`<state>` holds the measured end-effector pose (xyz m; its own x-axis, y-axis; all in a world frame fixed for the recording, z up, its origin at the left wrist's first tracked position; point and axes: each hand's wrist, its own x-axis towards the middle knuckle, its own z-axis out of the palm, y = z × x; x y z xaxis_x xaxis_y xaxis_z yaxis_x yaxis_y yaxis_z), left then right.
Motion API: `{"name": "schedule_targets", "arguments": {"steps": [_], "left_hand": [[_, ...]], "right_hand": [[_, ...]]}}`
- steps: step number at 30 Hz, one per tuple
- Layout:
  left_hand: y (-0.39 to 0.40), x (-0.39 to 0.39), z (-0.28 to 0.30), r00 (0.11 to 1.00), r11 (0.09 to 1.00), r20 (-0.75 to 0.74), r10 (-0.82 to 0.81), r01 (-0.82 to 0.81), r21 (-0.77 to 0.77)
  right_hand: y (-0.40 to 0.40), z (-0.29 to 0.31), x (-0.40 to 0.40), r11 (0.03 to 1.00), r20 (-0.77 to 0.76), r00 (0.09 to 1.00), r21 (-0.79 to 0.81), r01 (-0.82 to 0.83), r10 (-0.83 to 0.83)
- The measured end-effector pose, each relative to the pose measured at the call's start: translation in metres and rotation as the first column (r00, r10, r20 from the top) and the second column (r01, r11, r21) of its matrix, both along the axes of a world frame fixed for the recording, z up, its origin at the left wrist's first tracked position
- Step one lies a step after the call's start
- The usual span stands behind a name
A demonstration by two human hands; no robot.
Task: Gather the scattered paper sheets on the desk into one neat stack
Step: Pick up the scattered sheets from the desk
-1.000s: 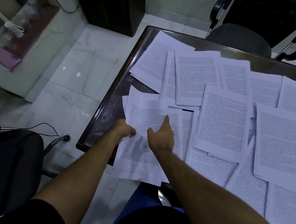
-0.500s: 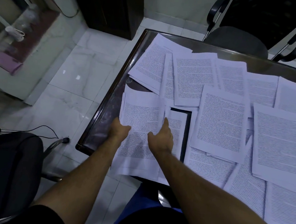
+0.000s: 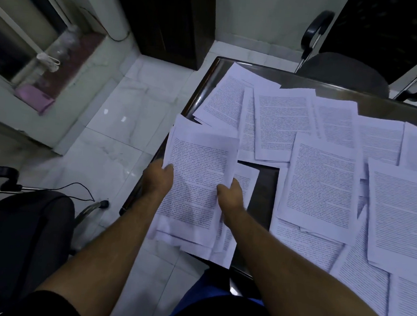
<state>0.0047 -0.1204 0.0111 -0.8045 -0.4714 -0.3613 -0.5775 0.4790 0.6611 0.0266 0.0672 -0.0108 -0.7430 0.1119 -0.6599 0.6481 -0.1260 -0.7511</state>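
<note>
Paper in a small bundle (image 3: 195, 189) is gripped at the desk's (image 3: 263, 201) near corner by the left hand (image 3: 160, 179) and right hand (image 3: 230, 196) (edges uneven), while many loose sheets (image 3: 321, 185) beyond remain to be gathered.

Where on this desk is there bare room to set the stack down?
Bare desk shows right of the stack held by both hands, a dark strip bordered by sheets. The far edge is also bare. The right side is crowded.

Left hand (image 3: 158, 179), right hand (image 3: 230, 196) clutch paper bundle (image 3: 196, 181) (edges uneven); loose sheets (image 3: 321, 183) cover desk (image 3: 261, 198).
</note>
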Motion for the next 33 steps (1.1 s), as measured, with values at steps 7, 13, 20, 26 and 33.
{"name": "schedule_targets", "arguments": {"steps": [7, 13, 20, 26, 33], "left_hand": [[-0.005, -0.007, 0.007, 0.993, 0.993, -0.008, -0.118, 0.118, -0.007], [-0.004, -0.012, -0.006, 0.987, 0.987, -0.029, -0.160, 0.160, -0.006], [-0.005, -0.017, -0.010, 0.999, 0.983, -0.035, 0.040, -0.034, 0.179], [-0.013, -0.022, -0.009, 0.999, 0.910, 0.011, 0.037, -0.038, 0.413], [-0.002, -0.022, 0.015, 0.970, 0.991, -0.213, -0.114, 0.126, 0.048]], "right_hand": [[-0.006, 0.008, -0.009, 0.999, -0.036, 0.998, 0.000, 0.047, -0.047], [0.003, 0.009, -0.010, 0.995, -0.010, 0.995, -0.030, 0.100, -0.100], [0.004, 0.009, -0.016, 0.998, 0.063, 0.997, -0.050, 0.038, -0.035], [0.002, 0.009, -0.014, 0.980, 0.192, 0.980, -0.176, 0.093, -0.059], [-0.005, 0.007, -0.020, 0.982, 0.115, 0.990, -0.156, 0.102, -0.084]]}}
